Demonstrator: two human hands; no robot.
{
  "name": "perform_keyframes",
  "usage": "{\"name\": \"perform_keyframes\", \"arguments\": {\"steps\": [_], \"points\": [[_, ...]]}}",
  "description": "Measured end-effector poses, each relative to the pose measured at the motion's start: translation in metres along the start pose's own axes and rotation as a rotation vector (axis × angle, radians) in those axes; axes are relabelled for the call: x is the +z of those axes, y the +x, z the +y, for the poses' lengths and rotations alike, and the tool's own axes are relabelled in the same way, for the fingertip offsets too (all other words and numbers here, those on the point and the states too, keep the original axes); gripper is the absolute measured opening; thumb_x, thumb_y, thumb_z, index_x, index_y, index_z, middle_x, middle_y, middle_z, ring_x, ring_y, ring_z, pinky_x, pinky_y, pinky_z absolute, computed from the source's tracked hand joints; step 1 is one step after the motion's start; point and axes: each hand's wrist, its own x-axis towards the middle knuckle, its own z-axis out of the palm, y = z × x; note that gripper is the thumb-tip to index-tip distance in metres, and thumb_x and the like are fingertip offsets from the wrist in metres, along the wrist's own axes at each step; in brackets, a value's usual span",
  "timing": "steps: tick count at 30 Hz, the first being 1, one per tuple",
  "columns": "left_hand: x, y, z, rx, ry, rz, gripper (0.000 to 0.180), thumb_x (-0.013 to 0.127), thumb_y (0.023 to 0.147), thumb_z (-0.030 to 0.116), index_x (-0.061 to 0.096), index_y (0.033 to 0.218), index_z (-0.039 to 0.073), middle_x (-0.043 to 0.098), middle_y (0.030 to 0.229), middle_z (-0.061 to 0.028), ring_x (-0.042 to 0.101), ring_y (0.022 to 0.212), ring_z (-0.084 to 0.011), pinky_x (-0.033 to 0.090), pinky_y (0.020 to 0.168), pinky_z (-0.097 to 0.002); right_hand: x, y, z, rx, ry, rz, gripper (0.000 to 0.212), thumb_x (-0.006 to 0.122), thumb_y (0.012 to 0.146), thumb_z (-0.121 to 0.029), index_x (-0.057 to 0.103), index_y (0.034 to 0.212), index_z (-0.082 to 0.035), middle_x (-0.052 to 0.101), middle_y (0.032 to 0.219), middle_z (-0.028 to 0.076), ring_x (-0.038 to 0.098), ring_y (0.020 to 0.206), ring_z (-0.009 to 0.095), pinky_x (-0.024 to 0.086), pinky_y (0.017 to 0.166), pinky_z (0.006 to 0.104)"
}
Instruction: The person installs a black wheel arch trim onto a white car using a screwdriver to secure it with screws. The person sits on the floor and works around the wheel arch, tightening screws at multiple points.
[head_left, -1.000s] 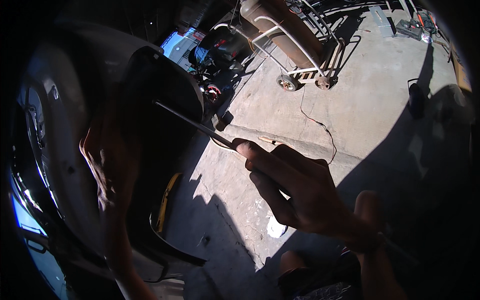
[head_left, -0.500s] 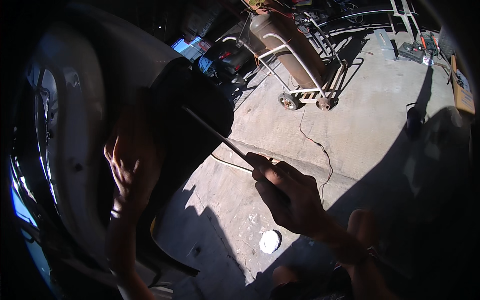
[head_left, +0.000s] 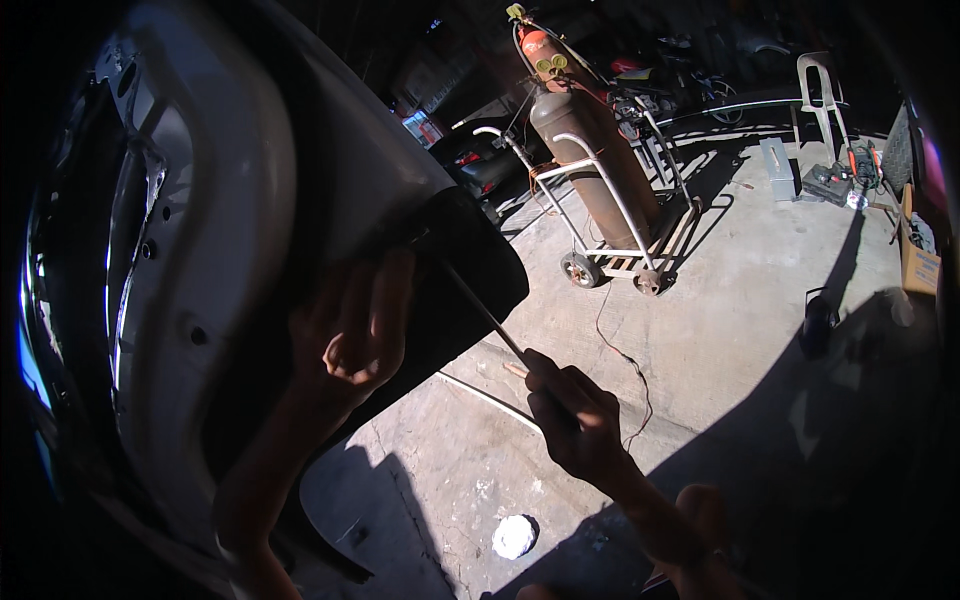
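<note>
Panel: my left hand (head_left: pixel 350 335) presses flat, fingers spread, on the panel (head_left: pixel 230 260), a big curved sheet of smooth pale metal with a dark matte lower flap.
Rod: my right hand (head_left: pixel 575 425) is closed around a thin straight metal rod (head_left: pixel 480 310); its tip meets the flap's top edge just beside my left fingers.
Floor: rough, cracked concrete (head_left: pixel 720 300), sunlit, with a thin wire lying across it.
Cart: rusty brown gas cylinder (head_left: pixel 590 170) on a tubular wheeled cart.
Box: tan cardboard box (head_left: pixel 918 262) at far right.

Harsh sunlight on concrete floor (head_left: pixel 760 290), deep black shadows, heavy fisheye bending, dark rim.
</note>
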Motion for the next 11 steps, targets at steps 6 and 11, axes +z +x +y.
{"name": "perform_keyframes", "arguments": {"steps": [6, 11], "points": [[-0.004, 0.005, 0.001, 0.067, -0.009, 0.088, 0.033, 0.081, 0.077, 0.009, 0.069, 0.108, 0.004, 0.073, 0.085, -0.0089, 0.072, 0.071, -0.0222, 0.059, 0.059, -0.0310, 0.005, 0.002, 0.004, -0.004, 0.008, -0.002, 0.043, 0.061, 0.088, 0.005, 0.059, 0.130, -0.001, 0.064, 0.080, 0.010, 0.063, 0.062, 0.019, 0.049, 0.052, 0.0293], [-0.009, 0.003, 0.000, 0.073, -0.058, 0.114, 0.031, 0.079, 0.075, 0.007, 0.072, 0.105, 0.003, 0.073, 0.081, -0.0096, 0.072, 0.069, -0.0198, 0.056, 0.058, -0.0267, 0.003, 0.001, 0.001, 0.024, 0.001, -0.046, 0.040, 0.064, 0.089, 0.000, 0.060, 0.129, 0.001, 0.070, 0.090, 0.013, 0.068, 0.075, 0.022, 0.053, 0.061, 0.0306]]}}
